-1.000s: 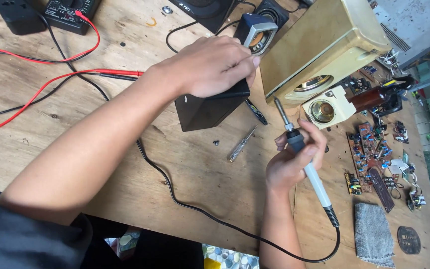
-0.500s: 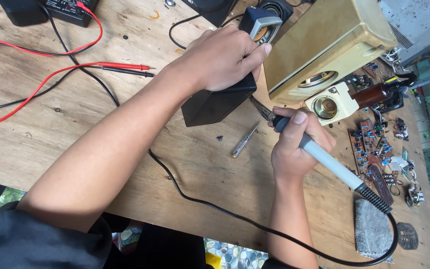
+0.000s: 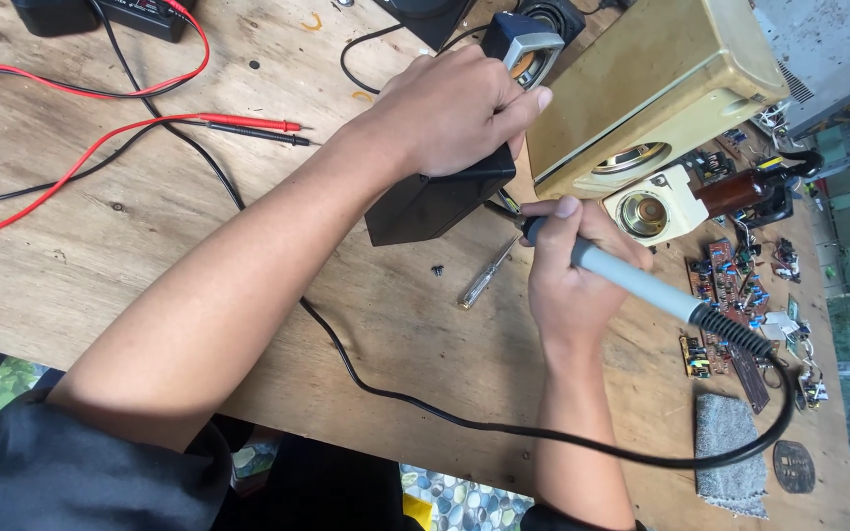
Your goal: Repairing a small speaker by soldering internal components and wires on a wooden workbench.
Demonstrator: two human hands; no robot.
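Right hand [image 3: 568, 285] fingers wrapped around soldering iron [image 3: 632, 285], light, stiff, hot-tipped; grip the grey handle. Left hand [image 3: 455, 108] clamps black box [image 3: 425, 202] on counter [image 3: 100, 265].

The table [image 3: 100, 256] is bare wood, matt, with visible grain and knots. The soldering iron [image 3: 632, 285] has a smooth grey plastic handle and a ribbed black rubbery collar. The black box [image 3: 435, 202] looks like matt plastic. The speaker cabinet [image 3: 641, 88] has a dull yellowish finish, possibly painted wood. The grey pad [image 3: 730, 467] is rough and fibrous.
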